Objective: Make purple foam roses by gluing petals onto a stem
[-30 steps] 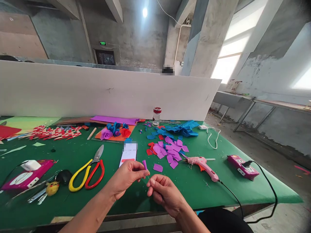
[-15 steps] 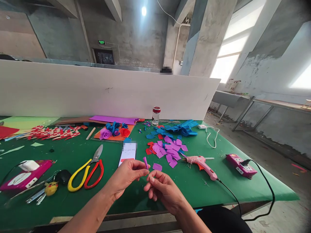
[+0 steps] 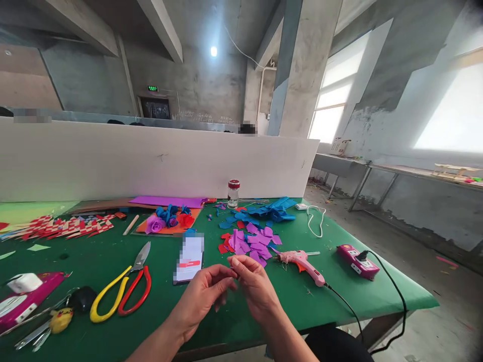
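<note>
Purple pieces (image 3: 260,243): heaped on green table (image 3: 204,322), just beyond the hands. Left hand (image 3: 207,294), right hand (image 3: 254,286): fingers pinched narrow, tips together; contents, if any, indiscernible. Phone (image 3: 189,259): near left hand. Pink glue gun (image 3: 302,262): right of pieces. Scissors (image 3: 130,286): left of phone.

A single ceiling lamp (image 3: 214,51) glows over a dim concrete hall as daylight glares white through windows (image 3: 332,103) at right; wide-angle distortion stretches the edges, soft shadow falls under the hands (image 3: 234,286), pixelated blocks mask patches.
</note>
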Motion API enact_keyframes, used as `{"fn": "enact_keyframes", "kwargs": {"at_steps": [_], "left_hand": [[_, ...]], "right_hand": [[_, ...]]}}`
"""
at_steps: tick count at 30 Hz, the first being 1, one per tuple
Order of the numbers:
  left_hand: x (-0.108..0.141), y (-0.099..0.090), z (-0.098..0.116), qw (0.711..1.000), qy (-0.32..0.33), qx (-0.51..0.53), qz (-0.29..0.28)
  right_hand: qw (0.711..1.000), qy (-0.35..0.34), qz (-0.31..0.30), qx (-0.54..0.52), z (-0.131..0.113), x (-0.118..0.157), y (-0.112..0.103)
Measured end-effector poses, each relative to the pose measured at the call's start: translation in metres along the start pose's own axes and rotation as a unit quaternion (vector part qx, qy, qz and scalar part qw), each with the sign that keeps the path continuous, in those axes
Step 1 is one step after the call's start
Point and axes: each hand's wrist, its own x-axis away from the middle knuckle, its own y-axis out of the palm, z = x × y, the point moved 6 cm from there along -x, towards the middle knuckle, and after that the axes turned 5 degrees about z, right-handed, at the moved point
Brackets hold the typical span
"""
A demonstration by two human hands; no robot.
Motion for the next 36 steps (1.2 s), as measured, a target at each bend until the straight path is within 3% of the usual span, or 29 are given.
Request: {"fn": "enact_keyframes", "kwargs": {"at_steps": [6,12,23,30,36], "left_hand": [[0.004,0.005,-0.001,0.999,0.006,0.036,0.027],[0.009,0.005,-0.012,0.997,-0.028,0.053,0.045],[0.011,-0.002,-0.016,0.996,-0.036,0.008,0.076],[0.011,0.006,-0.017,0.996,-0.059,-0.056,0.042],[0.009,0.005,-0.022,0.994,-0.063,-0.077,0.045]], "right_hand": [[1.000,-0.006,-0.017,0.004,-0.010,0.000,0.005],[0.998,-0.023,-0.051,0.018,-0.026,-0.006,0.001],[0.991,-0.065,0.015,0.116,-0.024,-0.008,-0.001],[0.990,-0.082,0.037,0.105,-0.031,-0.009,-0.011],[0.993,-0.067,0.061,0.074,-0.036,-0.012,-0.019]]}}
